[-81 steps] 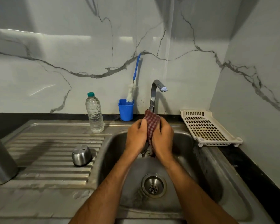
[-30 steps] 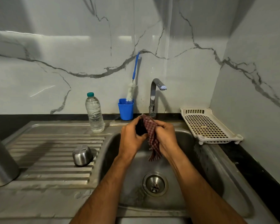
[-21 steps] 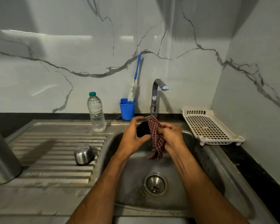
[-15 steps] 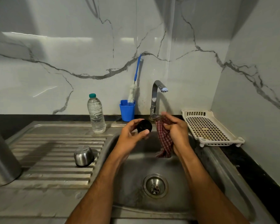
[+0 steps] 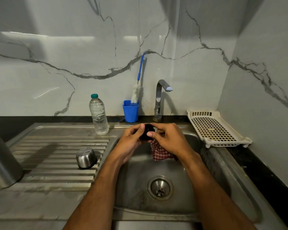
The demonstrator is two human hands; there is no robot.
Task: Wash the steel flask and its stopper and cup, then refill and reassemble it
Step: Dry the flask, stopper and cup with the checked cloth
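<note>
Both hands meet over the back of the sink basin. My left hand grips the black stopper from the left. My right hand pinches the stopper's right side with thumb and fingers, and a red checked cloth hangs from under its palm. The steel cup sits upside down on the ribbed drainboard. The steel flask body stands at the far left edge, only partly in view.
A tap rises behind the hands, with no water running. A plastic water bottle and a blue holder with a bottle brush stand at the back. A cream perforated tray lies at the right.
The cloth came off the stopper and now hangs under my right hand. My right hand returned to the stopper and pinches it alongside my left.
</note>
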